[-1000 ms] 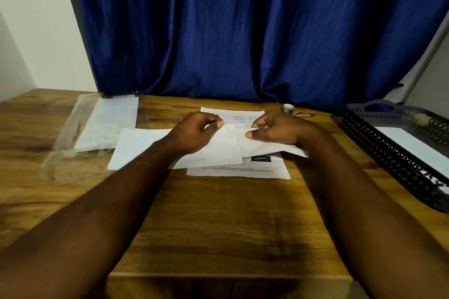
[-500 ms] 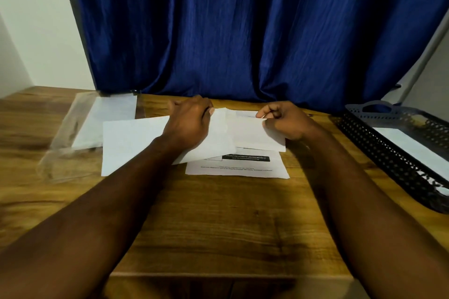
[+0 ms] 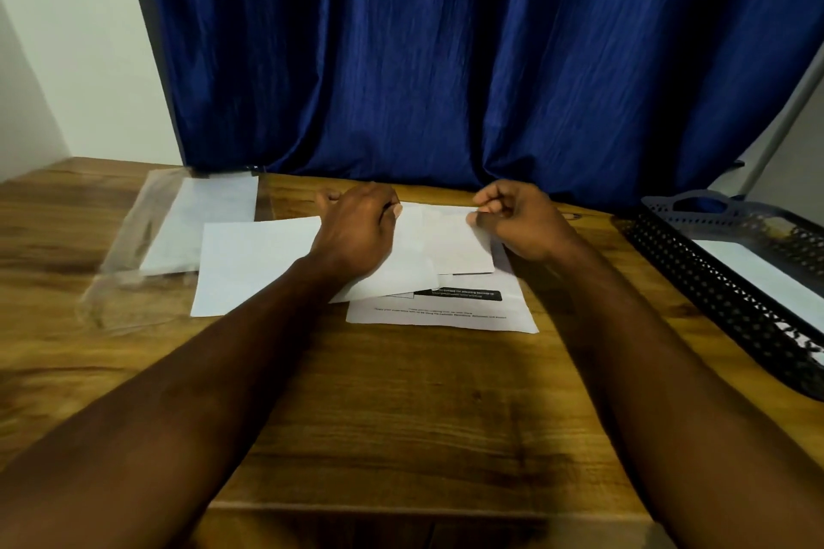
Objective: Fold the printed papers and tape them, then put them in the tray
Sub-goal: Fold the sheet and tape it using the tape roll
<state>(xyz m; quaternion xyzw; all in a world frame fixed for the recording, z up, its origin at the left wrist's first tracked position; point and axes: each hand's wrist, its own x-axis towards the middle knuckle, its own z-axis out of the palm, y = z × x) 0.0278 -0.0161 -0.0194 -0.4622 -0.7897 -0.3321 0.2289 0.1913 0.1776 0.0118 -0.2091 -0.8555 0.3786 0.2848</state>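
A white sheet of paper [image 3: 258,263] lies across the middle of the wooden table, its right part folded over. My left hand [image 3: 356,232] presses down on the folded paper near its far edge. My right hand [image 3: 521,218] has curled fingers and pinches the far right edge of the folded flap [image 3: 459,245]. Under them lies a printed paper [image 3: 446,312] with a black bar and lines of text. The black mesh tray [image 3: 713,281] stands at the right with a white paper [image 3: 767,276] inside.
A clear plastic sleeve [image 3: 133,236] holding white paper [image 3: 200,218] lies at the back left. A blue curtain hangs behind the table. The table's front edge [image 3: 423,508] runs close below my forearms. A small dark item [image 3: 575,216] peeks out behind my right hand.
The folded flap has been carried farther from me and laid flatter. Both hands moved toward the curtain, and the printed paper underneath shows more.
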